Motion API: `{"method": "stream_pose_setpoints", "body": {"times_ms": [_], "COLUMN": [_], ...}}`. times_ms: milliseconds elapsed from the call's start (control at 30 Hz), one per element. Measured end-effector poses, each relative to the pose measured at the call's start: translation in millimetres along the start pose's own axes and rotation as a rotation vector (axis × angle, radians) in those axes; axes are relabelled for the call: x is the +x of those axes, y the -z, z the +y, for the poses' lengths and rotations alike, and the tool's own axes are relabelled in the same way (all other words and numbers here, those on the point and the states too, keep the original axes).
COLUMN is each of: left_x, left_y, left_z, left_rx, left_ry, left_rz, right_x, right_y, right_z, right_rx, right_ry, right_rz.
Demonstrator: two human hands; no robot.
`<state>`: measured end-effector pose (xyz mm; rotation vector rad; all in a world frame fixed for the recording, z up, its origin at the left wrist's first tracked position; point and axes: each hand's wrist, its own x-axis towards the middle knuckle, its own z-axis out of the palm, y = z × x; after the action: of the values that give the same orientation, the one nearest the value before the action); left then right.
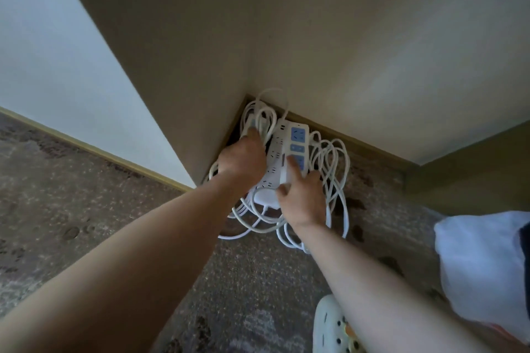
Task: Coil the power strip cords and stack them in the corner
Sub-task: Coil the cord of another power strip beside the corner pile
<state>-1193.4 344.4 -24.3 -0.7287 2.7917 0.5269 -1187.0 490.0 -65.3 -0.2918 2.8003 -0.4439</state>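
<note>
1. Down in the corner where two beige walls (315, 37) meet, there's a pile of white power strips and looped cords sitting on the mottled brown carpet (86, 209).
2. Top of the stack: a white power strip with blue sockets (298, 142), angled with its far end close to the baseboard (358, 143).
3. Just left of it and underneath, a longer white power strip with plain sockets (274, 160), running the same way.
4. The left hand (243, 160) is reaching in over the left side of the pile, fingers curled down onto a bundle of white cord loops (258, 114) pressed into the corner; a real grip or just a press, I cannot tell.
5. The right hand (304, 198) sits at the near end of the strips, index finger stretched out and touching the blue-socket strip, thumb spread to the left against the strip's near end, the hand loosely open, not clamped round anything.
6. More white cord coils (335, 169) spill out to the right of the strips, and further loops fan toward the camera under the right wrist.
7. Bottom right: a pale perforated clog (329, 327) on the carpet, and white fabric (481, 266) at the frame's edge.
</note>
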Motion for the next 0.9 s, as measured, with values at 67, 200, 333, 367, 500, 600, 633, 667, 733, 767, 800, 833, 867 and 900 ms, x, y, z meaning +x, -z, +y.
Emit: {"method": "stream_pose_setpoints", "body": {"times_ms": [67, 200, 333, 367, 500, 600, 633, 667, 733, 767, 800, 833, 867, 900], "left_x": [14.1, 32.0, 44.0, 44.0, 28.6, 15.7, 12.9, 11.2, 10.7, 12.5, 16.1, 21.1, 26.9, 32.9], "left_y": [-0.9, -19.8, -36.9, -40.2, -53.6, -62.8, -65.6, -68.7, -75.9, -78.3, -79.9, -80.5, -80.1, -79.1], "left_z": [2.0, -8.1, -23.3, -27.5, -38.1, -40.9, -40.8, -40.5, -40.1, -40.2, -40.0, -39.4, -38.2, -36.6], "left_rx": [-0.006, 0.055, -0.09, -0.043, 0.147, 0.233, 0.244, 0.252, 0.281, 0.295, 0.31, 0.323, 0.326, 0.323], "left_ry": [-0.01, 0.036, 0.106, 0.093, -0.054, -0.143, -0.159, -0.175, -0.2, -0.2, -0.191, -0.178, -0.165, -0.153], "left_rz": [-0.027, 0.016, 0.049, 0.063, 0.214, 0.225, 0.218, 0.212, 0.189, 0.171, 0.154, 0.14, 0.125, 0.105], "right_x": [6.0, 17.5, 21.5, 20.9, 21.3, 15.8, 13.3, 10.7, 6.5, 5.1, 4.5, 5.0, 6.6, 8.9], "right_y": [3.1, -0.8, -12.0, -14.4, -17.7, -17.9, -17.6, -17.1, -17.5, -18.5, -19.9, -21.5, -22.9, -23.7], "right_z": [-0.4, -3.7, -3.6, -2.7, 0.7, 0.7, 1.5, 3.0, 7.2, 9.6, 12.3, 14.7, 16.5, 17.4], "right_rx": [-0.011, -0.067, -0.176, -0.191, -0.196, -0.172, -0.171, -0.176, -0.2, -0.216, -0.229, -0.238, -0.245, -0.246], "right_ry": [-0.011, 0.036, 0.041, 0.039, 0.055, 0.057, 0.073, 0.098, 0.165, 0.197, 0.22, 0.229, 0.228, 0.221], "right_rz": [0.001, -0.007, -0.064, -0.086, -0.128, -0.133, -0.122, -0.108, -0.101, -0.11, -0.12, -0.124, -0.123, -0.119]}}
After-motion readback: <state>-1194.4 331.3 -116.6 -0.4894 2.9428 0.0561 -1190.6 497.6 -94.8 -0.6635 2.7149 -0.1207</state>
